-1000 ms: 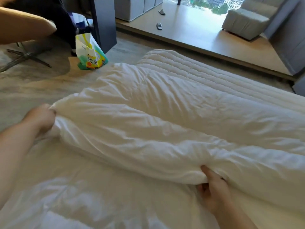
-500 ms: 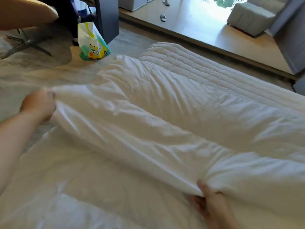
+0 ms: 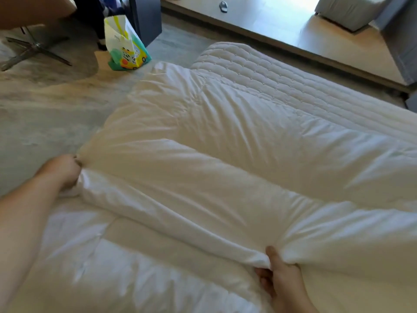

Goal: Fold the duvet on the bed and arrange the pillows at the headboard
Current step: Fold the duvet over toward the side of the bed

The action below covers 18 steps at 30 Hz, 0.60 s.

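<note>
Across the bed (image 3: 259,71) lies the duvet (image 3: 203,168), soft, bulky and light; we pinch its folded edge with our left hand (image 3: 64,169) at the corner and right hand (image 3: 279,274) mid-edge, both seemingly closed on the cloth.

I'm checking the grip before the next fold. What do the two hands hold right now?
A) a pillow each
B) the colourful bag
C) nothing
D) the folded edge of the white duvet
D: the left hand and the right hand both pinch the folded edge of the duvet.
</note>
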Tool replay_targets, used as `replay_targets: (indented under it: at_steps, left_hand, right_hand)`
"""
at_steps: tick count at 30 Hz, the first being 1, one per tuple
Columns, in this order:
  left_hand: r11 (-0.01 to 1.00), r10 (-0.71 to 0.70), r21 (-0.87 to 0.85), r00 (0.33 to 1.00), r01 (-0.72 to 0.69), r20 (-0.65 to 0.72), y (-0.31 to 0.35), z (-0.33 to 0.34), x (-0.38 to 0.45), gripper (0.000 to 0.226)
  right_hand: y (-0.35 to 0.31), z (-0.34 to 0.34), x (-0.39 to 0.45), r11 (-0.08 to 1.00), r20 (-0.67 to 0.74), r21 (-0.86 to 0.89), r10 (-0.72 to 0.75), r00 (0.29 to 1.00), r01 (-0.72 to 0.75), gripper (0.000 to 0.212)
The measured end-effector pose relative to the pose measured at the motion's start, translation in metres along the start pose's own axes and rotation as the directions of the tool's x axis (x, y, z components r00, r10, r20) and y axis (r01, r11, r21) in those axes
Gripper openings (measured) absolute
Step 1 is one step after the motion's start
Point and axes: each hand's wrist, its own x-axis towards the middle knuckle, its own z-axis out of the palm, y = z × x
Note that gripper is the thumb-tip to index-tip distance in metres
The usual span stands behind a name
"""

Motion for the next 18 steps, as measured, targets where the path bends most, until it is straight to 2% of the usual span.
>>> replay_targets:
  at_steps: [3,5,7,9,11,14,16,18]
  left_hand:
    - [1.0,-0.001,0.003,0.993,0.001,-0.118,-0.003,-0.01,0.001,0.03]
    - [1.0,-0.01,-0.011,0.961,0.008,-0.278,-0.01,-0.012,-0.002,0.041]
    - [0.998,-0.045,-0.054,0.94,0.029,-0.338,-0.016,-0.006,-0.007,0.044]
    - [0.998,-0.058,-0.042,0.963,0.049,-0.263,-0.021,0.006,-0.012,0.037]
    - [0.997,-0.03,0.063,0.995,0.037,-0.094,-0.021,0.013,-0.011,0.03]
    - [0.962,-0.051,0.272,0.991,0.016,0.122,-0.014,0.003,-0.003,0.025]
    - [0.962,-0.15,0.248,0.98,0.114,0.129,-0.006,-0.007,0.015,0.038]
    - [0.966,-0.2,0.154,0.978,0.206,-0.058,0.035,-0.021,0.0,0.05]
  right_hand:
    - [-0.008,-0.004,-0.009,0.994,-0.007,0.062,-0.091,0.996,0.092,0.031]
    - [-0.012,-0.007,-0.019,0.98,-0.059,0.061,-0.186,0.981,0.189,0.032]
    - [-0.01,-0.01,-0.019,0.972,-0.094,0.04,-0.227,0.969,0.232,0.035]
    - [0.002,-0.008,-0.014,0.979,-0.068,-0.06,-0.197,0.978,0.193,0.044]
    - [0.013,-0.004,-0.005,0.984,-0.057,-0.139,-0.119,0.991,0.11,0.048]
    - [0.015,0.003,0.009,0.987,-0.049,-0.154,-0.045,0.998,0.037,0.042]
    - [0.013,0.003,0.011,0.99,-0.047,-0.138,-0.011,0.999,0.005,0.037]
    - [0.013,0.002,0.007,0.993,-0.058,-0.119,-0.001,0.998,-0.006,0.036]
